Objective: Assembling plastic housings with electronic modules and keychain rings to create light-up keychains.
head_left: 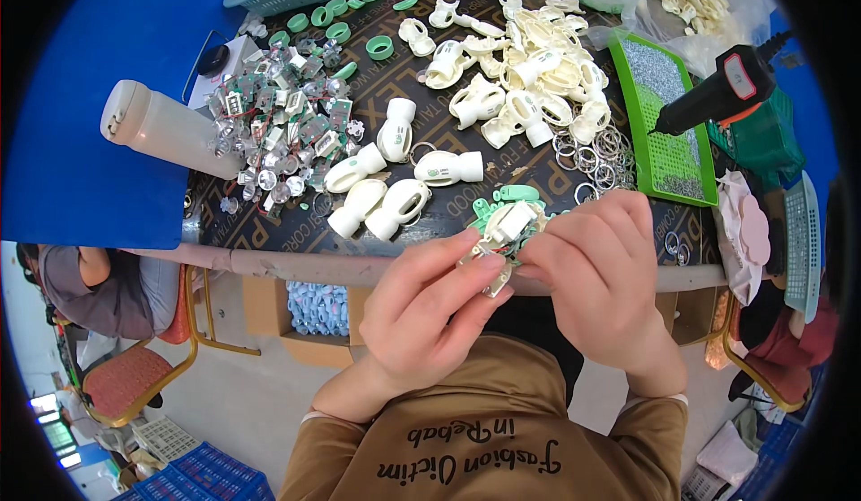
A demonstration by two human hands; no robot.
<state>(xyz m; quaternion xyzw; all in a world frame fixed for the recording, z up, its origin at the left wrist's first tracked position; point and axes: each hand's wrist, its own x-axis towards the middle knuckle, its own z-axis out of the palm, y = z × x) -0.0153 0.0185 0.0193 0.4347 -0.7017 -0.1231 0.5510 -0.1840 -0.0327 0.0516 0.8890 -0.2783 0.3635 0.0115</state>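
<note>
Over the table's near edge, my hands hold a cream plastic half-shell (513,225) with a white block, bits of green board and thin wires in it. My left hand (429,299) pinches its lower left end between thumb and fingers. The curled fingers of my right hand (594,272) grip its right side and hide part of it. Just beyond lie small green plastic pieces (518,193). Several closed cream housings with loop handles (395,130) rest to the left of these. Metal split rings (599,165) are heaped beyond my right hand.
Circuit boards with clear lenses (291,111) are piled at left beside a white bottle (166,124). Cream shells (538,70) cover the back. A black electric screwdriver (717,93) lies over a green screw tray (639,115). Green rings (379,48) lie farther back. People sit on both sides.
</note>
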